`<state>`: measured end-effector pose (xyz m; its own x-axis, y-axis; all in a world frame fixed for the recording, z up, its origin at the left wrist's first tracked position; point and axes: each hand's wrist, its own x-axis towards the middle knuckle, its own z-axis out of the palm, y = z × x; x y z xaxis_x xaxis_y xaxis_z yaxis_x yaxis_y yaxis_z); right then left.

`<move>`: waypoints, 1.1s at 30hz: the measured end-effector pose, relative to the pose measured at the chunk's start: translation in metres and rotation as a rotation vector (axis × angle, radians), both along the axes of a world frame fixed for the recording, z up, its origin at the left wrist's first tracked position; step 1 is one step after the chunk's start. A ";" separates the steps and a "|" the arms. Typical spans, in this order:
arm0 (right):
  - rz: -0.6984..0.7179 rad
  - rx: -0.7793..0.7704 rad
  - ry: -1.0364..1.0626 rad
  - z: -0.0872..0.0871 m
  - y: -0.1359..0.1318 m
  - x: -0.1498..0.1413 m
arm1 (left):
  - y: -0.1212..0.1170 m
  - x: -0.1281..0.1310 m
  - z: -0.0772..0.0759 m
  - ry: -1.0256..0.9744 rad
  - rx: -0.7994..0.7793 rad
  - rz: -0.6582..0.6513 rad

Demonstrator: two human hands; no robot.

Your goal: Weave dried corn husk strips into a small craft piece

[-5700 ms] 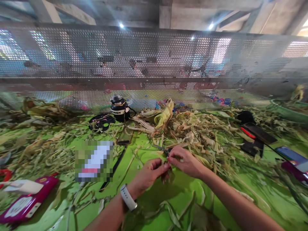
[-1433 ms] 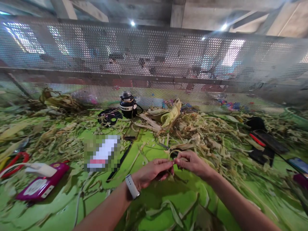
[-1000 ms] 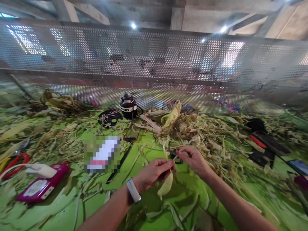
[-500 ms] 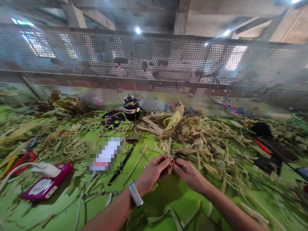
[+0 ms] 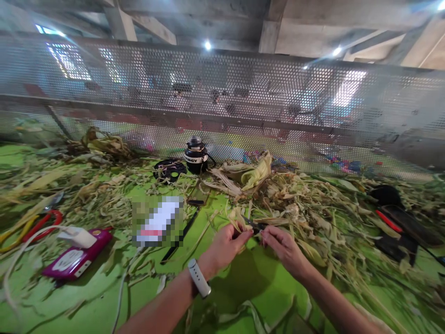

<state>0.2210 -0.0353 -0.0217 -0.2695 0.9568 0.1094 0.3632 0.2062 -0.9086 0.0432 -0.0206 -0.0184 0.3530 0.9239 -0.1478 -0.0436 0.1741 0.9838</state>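
Hands: 2, i.e. 1 L hand + 1 R hand. Watch: 1. Table: 1. Bottle: 1. Purple box: 1. Plug: 1. White cable: 2 runs, can't tell if 1 pc. or 2. Red & yellow handles: 1 or 2 tools, unclear. Perforated screen: 1. Ceiling lights: min. 3. People behind: several, exact no. unclear. Leaves: too many to count.
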 end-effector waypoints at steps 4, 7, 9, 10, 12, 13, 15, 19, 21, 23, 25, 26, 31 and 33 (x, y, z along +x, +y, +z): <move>0.005 -0.063 -0.018 0.005 0.005 0.006 | 0.000 -0.005 0.006 -0.036 -0.069 -0.065; -0.048 -0.083 -0.027 0.011 0.007 0.009 | 0.000 -0.008 0.007 -0.094 -0.070 -0.162; -0.049 -0.054 0.001 0.014 0.006 0.007 | -0.001 -0.008 0.006 -0.118 -0.052 -0.220; -0.025 -0.054 0.030 0.014 0.005 0.006 | -0.001 -0.007 0.005 -0.127 -0.041 -0.249; 0.022 -0.103 0.129 0.012 0.002 0.001 | -0.003 -0.005 0.002 -0.143 -0.039 -0.306; 0.023 -0.141 0.196 0.010 0.001 -0.002 | -0.004 -0.004 0.002 -0.151 -0.047 -0.328; -0.023 -0.200 0.329 0.007 -0.002 -0.007 | -0.006 -0.003 0.001 -0.148 -0.064 -0.341; -0.138 -0.178 0.472 0.002 -0.003 -0.012 | -0.006 -0.006 0.004 -0.014 -0.051 -0.319; -0.174 -0.140 0.505 0.001 -0.002 -0.013 | -0.005 -0.008 0.006 0.031 -0.023 -0.323; -0.171 -0.155 0.519 0.001 -0.002 -0.013 | -0.004 -0.009 0.006 0.046 -0.009 -0.339; -0.133 -0.224 0.519 0.003 -0.003 -0.012 | -0.005 -0.009 0.005 0.061 -0.028 -0.351; -0.099 -0.261 0.514 0.004 -0.004 -0.012 | -0.006 -0.008 0.004 0.059 -0.040 -0.354; 0.039 -0.300 0.458 0.008 -0.010 -0.015 | -0.011 -0.003 0.002 -0.001 -0.019 -0.365; 0.018 -0.340 0.476 0.006 -0.011 -0.018 | -0.012 -0.002 0.002 0.016 -0.019 -0.369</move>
<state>0.2027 -0.0464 -0.0157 -0.2823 0.9551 -0.0905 -0.1020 -0.1237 -0.9871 0.0412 -0.0325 -0.0168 0.6596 0.7318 -0.1714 0.0404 0.1932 0.9803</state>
